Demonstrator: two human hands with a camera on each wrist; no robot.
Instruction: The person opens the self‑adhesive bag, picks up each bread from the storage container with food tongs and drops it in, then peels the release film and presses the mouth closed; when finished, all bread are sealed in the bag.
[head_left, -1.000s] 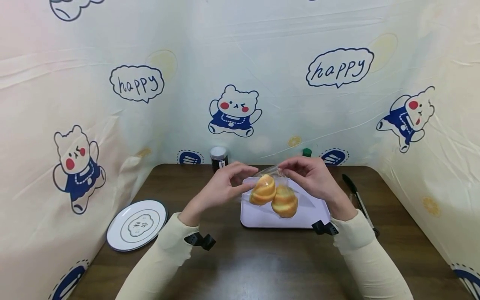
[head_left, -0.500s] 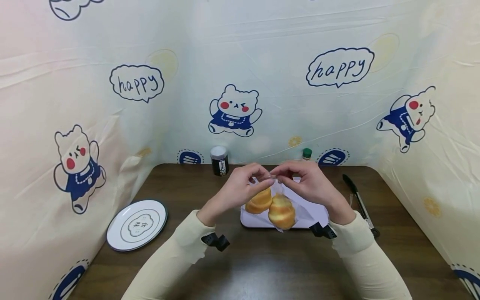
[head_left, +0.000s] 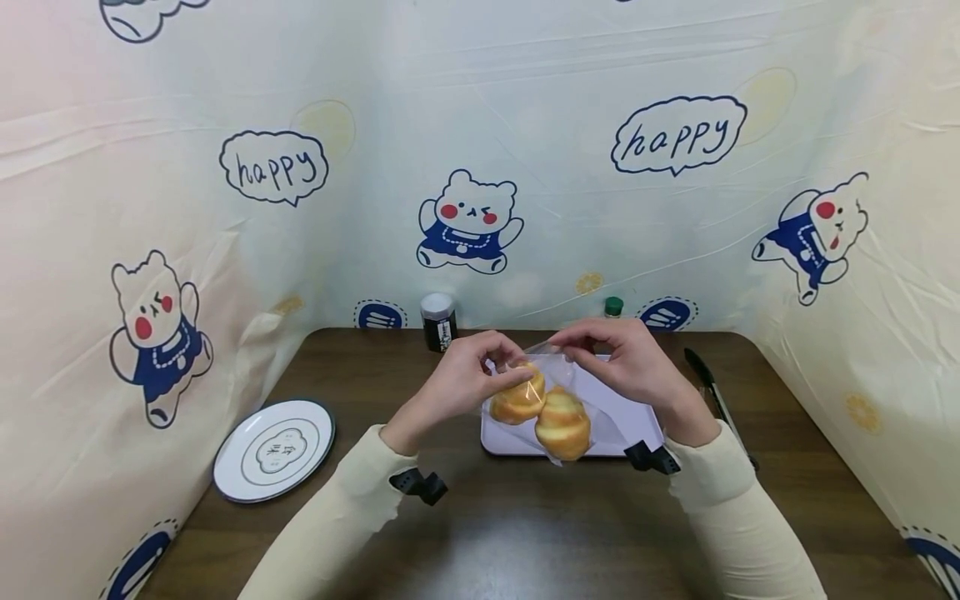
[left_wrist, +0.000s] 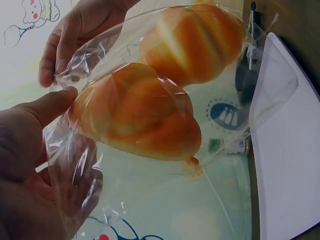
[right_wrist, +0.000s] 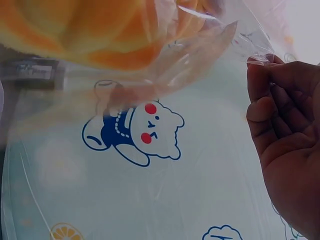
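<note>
A clear plastic bag (head_left: 558, 369) with two golden bread rolls inside hangs between the hands, above the lilac tray (head_left: 630, 429). One roll (head_left: 517, 402) lies by the left fingers; the other roll (head_left: 564, 427) hangs lower, to its right. My left hand (head_left: 468, 377) pinches the bag's left upper edge; in the left wrist view its thumb presses the film close to a roll (left_wrist: 140, 115). With thumb and fingertips, my right hand (head_left: 626, 362) pinches the bag's top edge, also visible in the right wrist view as a hand (right_wrist: 290, 110) gripping the film's corner.
A white plate (head_left: 236, 475) lies at the table's left. Behind the hands stand a dark jar (head_left: 438, 323) with a pale lid and a green-capped bottle (head_left: 613, 307). A long black-and-silver utensil (head_left: 717, 398) lies right of the tray.
Over the second, the bag and rolls sink slightly. The hands come together at the bag's top, then part a little, with the left hand moving back leftward. Both keep pinching the film.
</note>
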